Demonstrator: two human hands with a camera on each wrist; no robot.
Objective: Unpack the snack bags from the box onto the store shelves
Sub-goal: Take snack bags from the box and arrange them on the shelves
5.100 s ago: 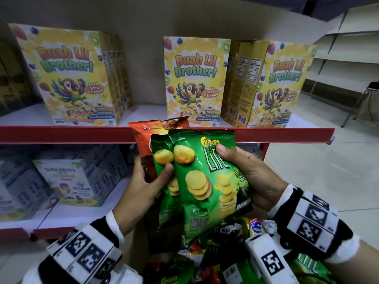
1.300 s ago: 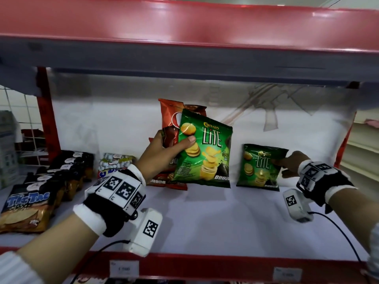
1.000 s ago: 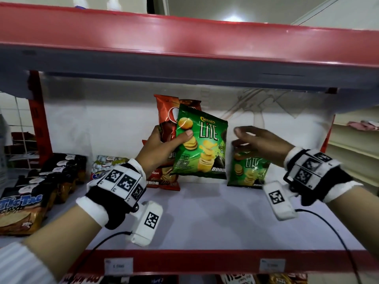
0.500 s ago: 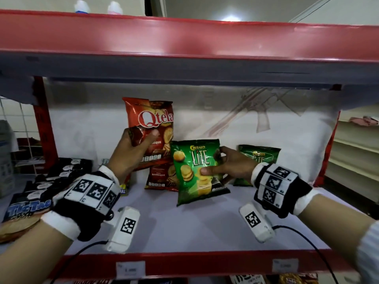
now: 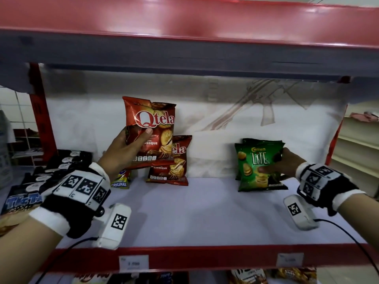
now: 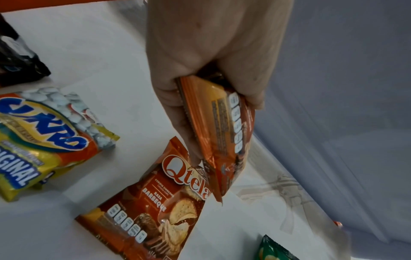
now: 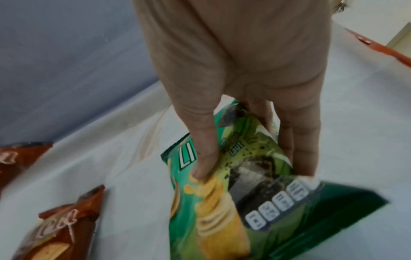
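Note:
My left hand (image 5: 131,144) grips a red Qtela barbeque bag (image 5: 152,128) in the air above the white shelf (image 5: 205,212); the left wrist view shows that bag (image 6: 222,133) pinched between thumb and fingers. Another Qtela bag (image 5: 174,162) leans against the back wall just below it. At the right, my right hand (image 5: 281,165) holds a green Lite chip bag (image 5: 258,167) upright on the shelf, thumb on its front (image 7: 222,184). A second green Lite bag (image 5: 264,141) stands directly behind it.
A yellow bag marked Original (image 5: 120,180) and dark Tic Tac bags (image 5: 22,199) fill the shelf's left part. The upper shelf's red edge (image 5: 184,19) hangs overhead. Price tags (image 5: 133,263) sit on the front lip. More snacks show on the shelf below (image 5: 266,276).
My right hand carried the green Lite bag to the right and set it upright in front of the other green bag. My left hand keeps the red Qtela bag raised.

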